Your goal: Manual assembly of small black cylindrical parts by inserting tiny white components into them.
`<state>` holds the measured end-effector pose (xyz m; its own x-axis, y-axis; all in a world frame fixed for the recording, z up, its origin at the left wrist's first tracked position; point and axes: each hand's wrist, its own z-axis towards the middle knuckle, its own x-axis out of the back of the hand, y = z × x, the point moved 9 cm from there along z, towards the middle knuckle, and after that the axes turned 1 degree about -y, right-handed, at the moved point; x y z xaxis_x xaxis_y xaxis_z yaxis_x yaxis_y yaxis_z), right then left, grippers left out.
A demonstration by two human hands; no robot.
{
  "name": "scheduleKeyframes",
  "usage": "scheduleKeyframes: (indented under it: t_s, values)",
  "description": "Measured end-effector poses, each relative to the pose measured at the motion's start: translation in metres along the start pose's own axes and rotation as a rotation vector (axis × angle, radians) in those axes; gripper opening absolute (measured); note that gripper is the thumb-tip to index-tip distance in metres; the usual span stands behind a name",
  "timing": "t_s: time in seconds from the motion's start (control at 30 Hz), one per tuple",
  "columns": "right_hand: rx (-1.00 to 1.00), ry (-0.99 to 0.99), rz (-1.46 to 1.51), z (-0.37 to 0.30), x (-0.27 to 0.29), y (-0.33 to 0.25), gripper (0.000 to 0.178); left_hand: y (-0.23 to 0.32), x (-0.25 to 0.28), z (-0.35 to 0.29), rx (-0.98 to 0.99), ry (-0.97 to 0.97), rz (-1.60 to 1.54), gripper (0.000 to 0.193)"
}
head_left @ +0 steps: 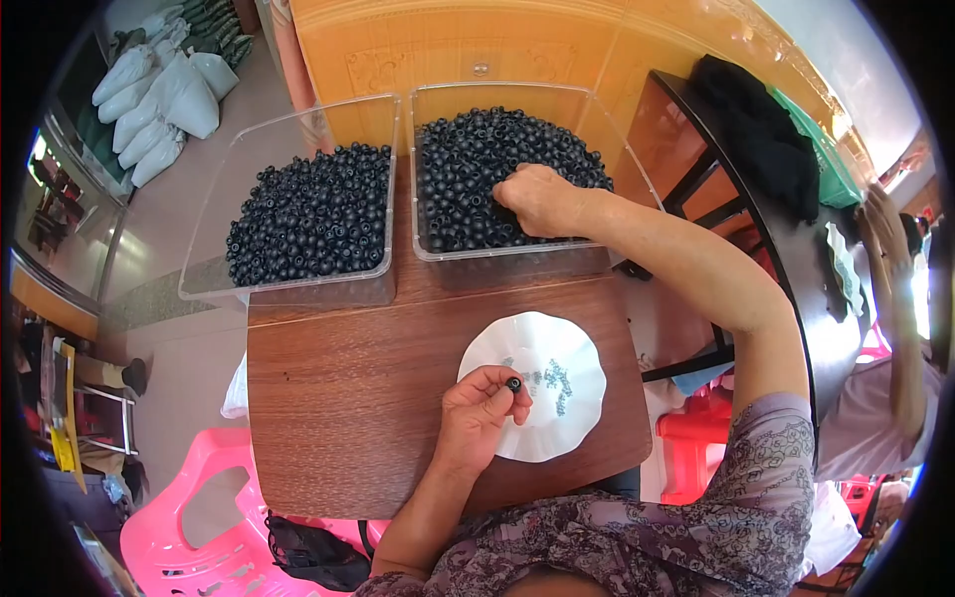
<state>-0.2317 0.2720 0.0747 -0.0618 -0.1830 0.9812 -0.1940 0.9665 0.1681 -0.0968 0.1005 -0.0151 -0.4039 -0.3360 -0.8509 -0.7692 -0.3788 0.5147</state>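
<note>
My left hand point(476, 413) pinches a small round black bead point(513, 384) with a hole in it, over the left edge of a white scalloped plate point(527, 340). Small pale green bits or a printed pattern show on the plate; I cannot tell which. My right hand point(539, 201) reaches into the right clear plastic bin point(512, 254), its fingers closed and dipped among a heap of black beads point(468, 164). Whatever those fingertips hold is hidden. Beside it, the left clear bin point(386, 274) is heaped with similar black beads point(318, 214).
Both bins sit at the far side of a brown wooden table point(338, 398). A pink plastic chair point(189, 517) stands at the near left. On the right are a dark table point(756, 189), a red stool point(688, 438) and another person's arm point(900, 328). White sacks point(184, 95) lie far left.
</note>
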Motion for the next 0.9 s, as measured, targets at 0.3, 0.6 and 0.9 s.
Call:
scheduleKeyframes:
  t_s: [0.3, 0.6, 0.9]
  values:
    - [-0.222, 0.297, 1.171, -0.064, 0.061, 0.016, 0.009, 0.002, 0.001, -0.004, -0.025, -0.003, -0.005, 0.014]
    - [-0.159, 0.471, 1.793, -0.141, 0.060, -0.066, 0.011, 0.004, -0.002, -0.002, -0.075, -0.014, 0.030, 0.014]
    - [-0.244, 0.511, 2.027, -0.177, 0.023, -0.100, 0.017, 0.010, -0.034, -0.022, -0.109, -0.040, 0.053, 0.015]
